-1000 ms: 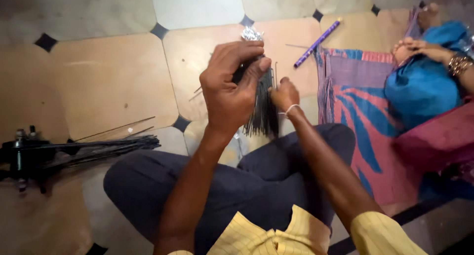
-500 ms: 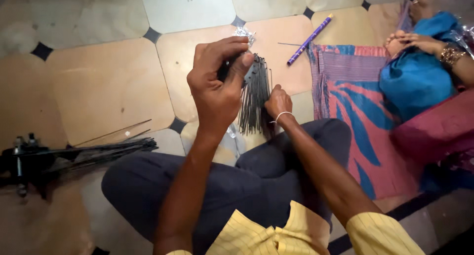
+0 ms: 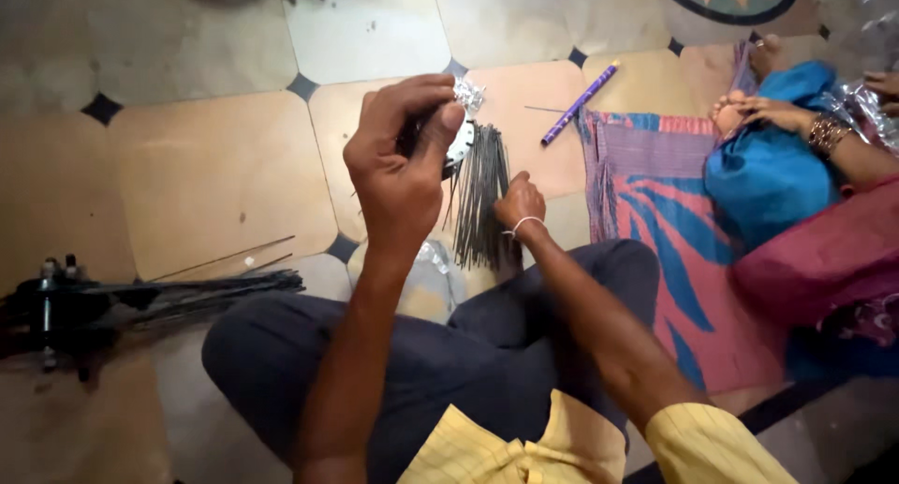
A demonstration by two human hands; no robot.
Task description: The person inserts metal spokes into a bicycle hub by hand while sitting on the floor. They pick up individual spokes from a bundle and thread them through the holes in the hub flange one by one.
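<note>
I sit cross-legged on a tiled floor. My left hand (image 3: 403,170) is raised and shut on the top of a bundle of thin dark sticks (image 3: 480,198), which fans downward toward my knees. My right hand (image 3: 520,203) sits lower, fingers pinching the sticks near the bundle's right side; a white thread circles that wrist. A crumpled bit of silver foil (image 3: 468,95) lies on the floor just past my left hand.
A second bunch of dark sticks (image 3: 215,292) lies at left beside a small black metal device (image 3: 47,306). A purple tube (image 3: 581,102) rests on the tiles. At right another person in blue (image 3: 768,175) sits on a striped mat (image 3: 655,203).
My left hand has lifted higher with the bundle's top and the view has shifted. My right hand has stayed on the sticks, sliding slightly downward along them.
</note>
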